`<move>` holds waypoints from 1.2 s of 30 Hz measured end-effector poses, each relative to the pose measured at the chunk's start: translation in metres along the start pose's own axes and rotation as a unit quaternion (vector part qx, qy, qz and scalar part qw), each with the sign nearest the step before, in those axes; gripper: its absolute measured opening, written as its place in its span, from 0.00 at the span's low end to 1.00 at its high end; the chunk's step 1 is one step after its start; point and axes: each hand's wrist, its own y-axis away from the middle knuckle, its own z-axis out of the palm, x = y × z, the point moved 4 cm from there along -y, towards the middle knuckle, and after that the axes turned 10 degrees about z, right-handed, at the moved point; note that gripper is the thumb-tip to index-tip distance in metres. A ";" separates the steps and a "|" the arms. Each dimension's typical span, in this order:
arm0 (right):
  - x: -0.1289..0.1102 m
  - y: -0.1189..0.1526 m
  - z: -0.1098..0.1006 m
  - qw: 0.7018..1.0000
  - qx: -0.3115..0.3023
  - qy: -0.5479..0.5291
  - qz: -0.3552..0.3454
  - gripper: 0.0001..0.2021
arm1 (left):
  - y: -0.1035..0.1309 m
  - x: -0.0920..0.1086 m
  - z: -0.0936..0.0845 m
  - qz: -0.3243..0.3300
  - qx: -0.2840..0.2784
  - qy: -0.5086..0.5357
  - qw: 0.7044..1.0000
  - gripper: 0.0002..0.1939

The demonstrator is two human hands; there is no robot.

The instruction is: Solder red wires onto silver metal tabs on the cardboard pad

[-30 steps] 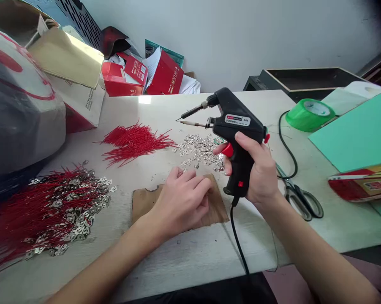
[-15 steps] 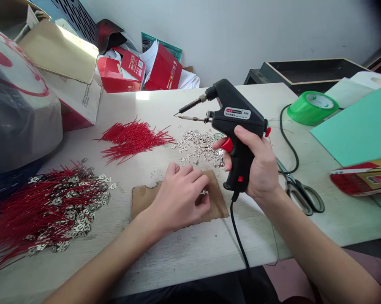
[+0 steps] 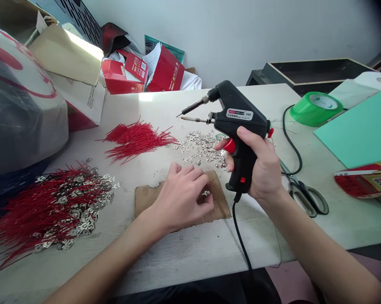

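Observation:
My right hand (image 3: 266, 169) is wrapped round the black pistol grip of a soldering gun (image 3: 241, 114), its index finger by the red trigger. The gun's tip and wire-feed tube point left, raised above the table. My left hand (image 3: 184, 194) rests curled over a piece of brown cardboard (image 3: 220, 198), its fingertips partly hidden. A small silver metal tab (image 3: 206, 193) shows in the gap between its thumb and index finger. Behind the hands lie loose metal tabs (image 3: 203, 145) and a bundle of red wires (image 3: 140, 139). At left is a heap of red wires with tabs attached (image 3: 66, 207).
Scissors (image 3: 309, 198), green tape (image 3: 315, 109) and a green sheet (image 3: 361, 131) lie at right. A plastic bag (image 3: 25, 109) and open boxes (image 3: 123, 76) stand at left and back. The gun's black cord (image 3: 241, 240) hangs over the table's front edge.
The view has shifted slightly, moving everything a little to the right. My left thumb has moved slightly away from the index finger, and more of the metal tab shows. The soldering gun stays raised.

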 end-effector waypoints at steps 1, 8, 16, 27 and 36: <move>0.000 0.000 0.000 1.000 0.000 -0.001 0.000 0.12 | 0.000 0.000 0.000 -0.001 0.002 0.005 1.000 0.07; -0.001 0.001 -0.001 1.000 0.002 0.010 0.002 0.11 | -0.001 0.004 0.001 0.009 0.016 0.031 0.999 0.04; -0.001 0.002 0.001 1.000 0.008 0.024 0.000 0.12 | 0.000 0.003 0.002 0.012 0.022 0.020 0.999 0.04; -0.001 0.003 0.001 0.999 0.011 0.030 0.002 0.12 | -0.001 0.003 0.003 0.008 0.017 0.020 1.000 0.04; -0.001 0.004 0.002 1.000 0.006 0.024 0.007 0.12 | 0.005 -0.011 -0.029 -0.004 -0.040 -0.008 0.999 0.04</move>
